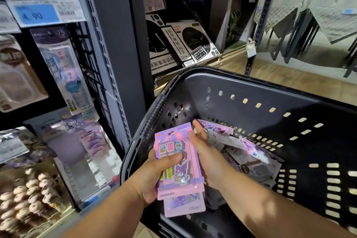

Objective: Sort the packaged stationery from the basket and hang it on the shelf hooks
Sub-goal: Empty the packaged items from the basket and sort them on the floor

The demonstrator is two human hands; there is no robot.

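**Left hand** (152, 177): nearest item, at the near-left of the basket. It grips the stack from the left, with the thumb curled across the front of the top pack and the fingers hidden behind.

**Stack of pink packs** (183, 176): carded stationery, at least three packs deep and fanned slightly at the lower end. The top card has a purple cartoon character and small coloured pieces under a blister. The stack is upright and tilted a little, held between the two hands above the basket's near-left inside.

**Right hand** (206, 152): flat against the stack's right edge, fingers straight and pointing away. It touches the packs without curling round them. The thumb is out of sight.

**Basket** (260, 91): black plastic with slotted walls, tipped towards the viewer.

**Loose packs** (257, 164): pale purple and white, lying in a heap on the basket floor just right of the right hand.

**Bin of round plush pieces** (25, 195): low on the left shelf, blurred.

**Hanging packages** (63, 67): clear-fronted cards hanging in the left display, to the left of the hands and higher up.

**Price tag** (44, 11): blue and white, above the hanging packages.

**Grey upright** (116, 44): slotted post between the display and the next bay.

**Puzzle boxes** (193, 42): black and white, leaning on the shelf beyond the basket.

**Wooden floor** (289, 75): beyond the basket's far rim.

**Mesh-topped tables** (328, 21): farthest away, upper right.
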